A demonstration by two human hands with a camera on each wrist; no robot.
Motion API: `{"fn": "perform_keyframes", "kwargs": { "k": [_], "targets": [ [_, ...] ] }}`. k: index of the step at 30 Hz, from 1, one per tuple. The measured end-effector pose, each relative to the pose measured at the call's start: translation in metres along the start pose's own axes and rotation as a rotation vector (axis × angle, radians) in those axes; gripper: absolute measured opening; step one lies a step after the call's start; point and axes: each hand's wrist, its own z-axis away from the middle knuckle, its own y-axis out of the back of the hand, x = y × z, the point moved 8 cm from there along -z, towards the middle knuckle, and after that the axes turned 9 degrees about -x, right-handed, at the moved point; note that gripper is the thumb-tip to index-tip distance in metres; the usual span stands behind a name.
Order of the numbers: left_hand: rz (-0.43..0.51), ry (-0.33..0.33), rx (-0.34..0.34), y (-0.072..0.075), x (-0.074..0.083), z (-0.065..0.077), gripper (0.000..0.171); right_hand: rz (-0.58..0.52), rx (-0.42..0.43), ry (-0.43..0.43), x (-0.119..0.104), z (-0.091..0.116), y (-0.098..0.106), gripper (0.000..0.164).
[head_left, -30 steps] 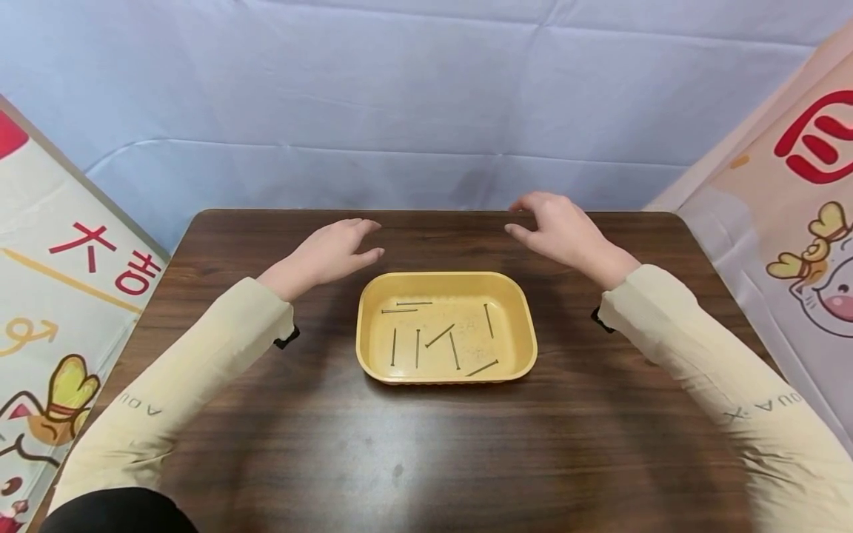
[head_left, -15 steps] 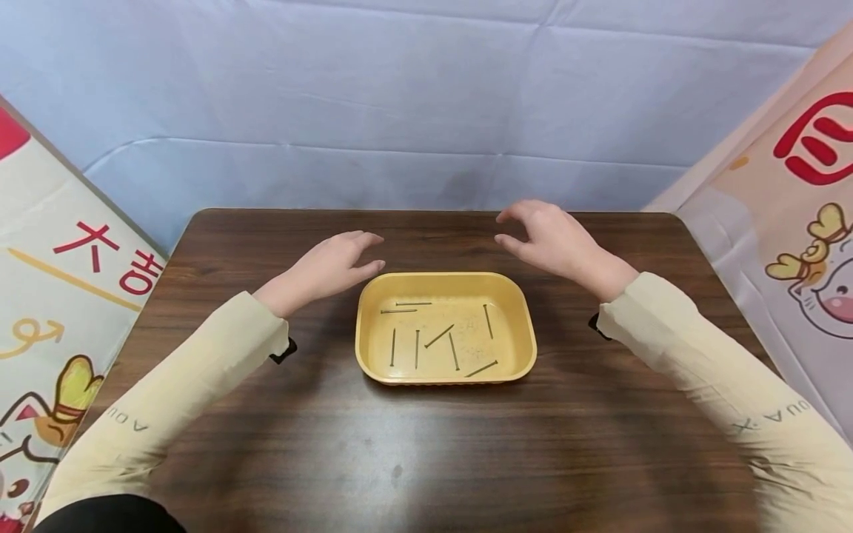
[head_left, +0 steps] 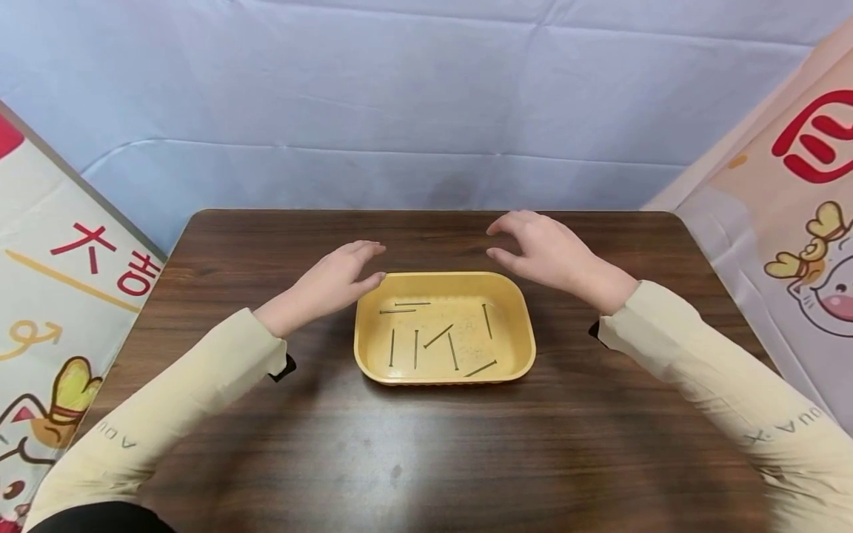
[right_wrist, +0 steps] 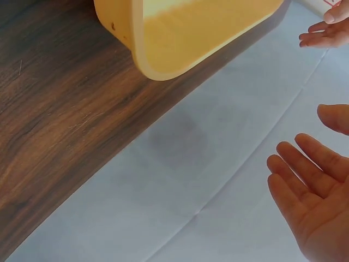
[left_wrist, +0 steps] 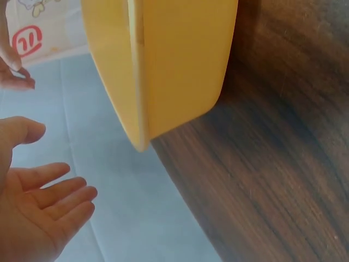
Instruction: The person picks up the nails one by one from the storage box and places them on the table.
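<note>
A yellow plastic tray (head_left: 516, 314) sits on the brown table, with several thin metal nails (head_left: 438, 336) lying scattered over its floor. My left hand (head_left: 325, 285) hovers by the tray's far left corner, its thumb tip overlapping the rim in the head view. Its fingers are spread and hold nothing, as the left wrist view also shows. Beyond the far right corner, my right hand (head_left: 552, 255) hangs above the table, fingers loosely bent. Nothing lies in that palm (right_wrist: 327, 218) in the right wrist view.
The dark wood table (head_left: 426, 459) reaches out on all sides of the tray. A pale cloth (head_left: 400, 89) hangs behind its far edge. Printed panels stand at the left (head_left: 67, 296) and right (head_left: 800, 222).
Both hands have come down and nearer to the tray, the right one also shifting left. The tray and nails have stayed in place.
</note>
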Motion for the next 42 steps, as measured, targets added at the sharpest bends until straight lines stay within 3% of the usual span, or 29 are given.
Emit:
{"fn": "perform_keyframes", "kwargs": {
  "k": [12,27,42],
  "targets": [
    [0.002,-0.03,0.094,-0.012,0.005,0.01,0.049,0.025,-0.025,0.045,-0.015,0.007,-0.007,0.03],
    [0.024,-0.043,0.234,-0.03,0.0,0.019,0.047,0.034,-0.084,0.085,-0.026,0.008,-0.027,0.028],
    [0.03,-0.035,0.26,-0.056,-0.006,0.019,0.048,0.016,-0.124,0.101,-0.033,0.011,-0.047,0.03]
  ]
}}
